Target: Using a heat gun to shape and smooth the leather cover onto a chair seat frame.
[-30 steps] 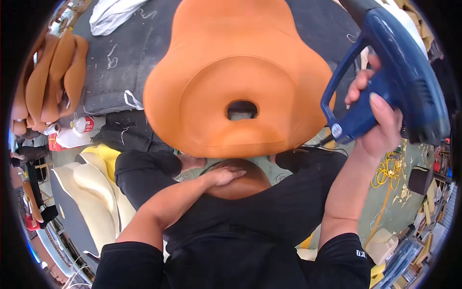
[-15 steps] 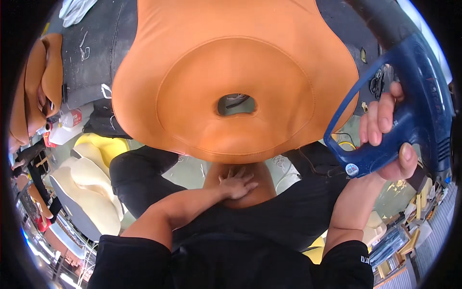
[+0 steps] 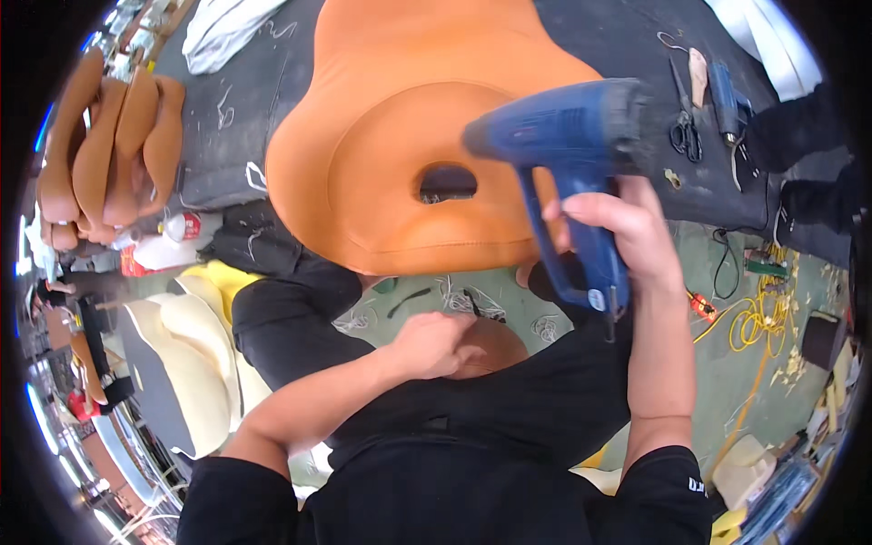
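Note:
An orange leather-covered seat cushion point(image 3: 363, 218) with an oval hole lies ahead of me, a stitched ring around its middle. My right hand point(image 3: 640, 236) grips the handle of a blue heat gun point(image 3: 563, 127) above the cushion's right side, its dark nozzle pointing left. Close to my lap, my left hand point(image 3: 436, 345) is closed, fingers curled down against a rounded brown leather surface point(image 3: 495, 347) between my thighs. What those fingers hold, if anything, is hidden.
Scissors point(image 3: 686, 132) and a second blue tool point(image 3: 724, 100) lie on the dark table cover point(image 3: 627, 27). Brown cushions point(image 3: 118, 154) stand at far left, cream foam pieces point(image 3: 195, 345) nearer. A coiled yellow cord point(image 3: 758, 318) is on the floor at right, near a person's dark-clothed legs point(image 3: 808, 136).
The heat gun has swung from the far right to over the cushion, nozzle now leftward. My left hand has gone from flat to curled. The view has shifted, showing more on the right.

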### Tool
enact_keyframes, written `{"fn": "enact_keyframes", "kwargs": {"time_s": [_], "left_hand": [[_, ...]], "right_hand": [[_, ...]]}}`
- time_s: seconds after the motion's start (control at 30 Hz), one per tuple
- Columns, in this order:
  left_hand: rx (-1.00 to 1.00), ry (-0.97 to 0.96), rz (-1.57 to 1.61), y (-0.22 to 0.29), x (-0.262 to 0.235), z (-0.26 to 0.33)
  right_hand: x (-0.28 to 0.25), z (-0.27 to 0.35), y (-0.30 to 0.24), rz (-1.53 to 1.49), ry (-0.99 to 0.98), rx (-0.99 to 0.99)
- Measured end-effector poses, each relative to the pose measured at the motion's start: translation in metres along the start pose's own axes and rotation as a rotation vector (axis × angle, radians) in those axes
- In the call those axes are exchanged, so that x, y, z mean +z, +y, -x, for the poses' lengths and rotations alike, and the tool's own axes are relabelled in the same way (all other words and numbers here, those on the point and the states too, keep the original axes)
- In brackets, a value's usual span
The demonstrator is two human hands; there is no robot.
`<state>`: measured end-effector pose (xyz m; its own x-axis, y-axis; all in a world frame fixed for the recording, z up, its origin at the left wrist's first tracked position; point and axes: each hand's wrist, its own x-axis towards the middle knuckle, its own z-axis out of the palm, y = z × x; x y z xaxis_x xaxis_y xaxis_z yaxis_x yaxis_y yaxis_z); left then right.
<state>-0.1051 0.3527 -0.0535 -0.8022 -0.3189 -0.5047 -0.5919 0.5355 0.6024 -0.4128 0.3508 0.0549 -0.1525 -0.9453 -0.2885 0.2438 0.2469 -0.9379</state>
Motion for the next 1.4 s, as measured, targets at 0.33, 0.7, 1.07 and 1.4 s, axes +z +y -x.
{"fn": "enact_keyframes", "kwargs": {"time_s": [0.33, 0.7, 1.07, 1.4], "left_hand": [[0.063, 0.683, -0.419, -0.031, -0.053, -0.012], [0.005, 0.596, -0.263, -0.039, -0.024, -0.032], [0.016, 0.490, -0.253, -0.038, -0.043, -0.053], [0.012, 0.536, -0.340, -0.040, -0.039, -0.054]], "right_hand": [[0.002, -0.027, 0.057, -0.240, -0.131, 0.307], [0.010, -0.052, 0.063, -0.150, -0.148, 0.354], [0.014, -0.065, 0.047, -0.027, -0.139, 0.290], [0.016, -0.065, 0.046, -0.028, -0.156, 0.272]]}}
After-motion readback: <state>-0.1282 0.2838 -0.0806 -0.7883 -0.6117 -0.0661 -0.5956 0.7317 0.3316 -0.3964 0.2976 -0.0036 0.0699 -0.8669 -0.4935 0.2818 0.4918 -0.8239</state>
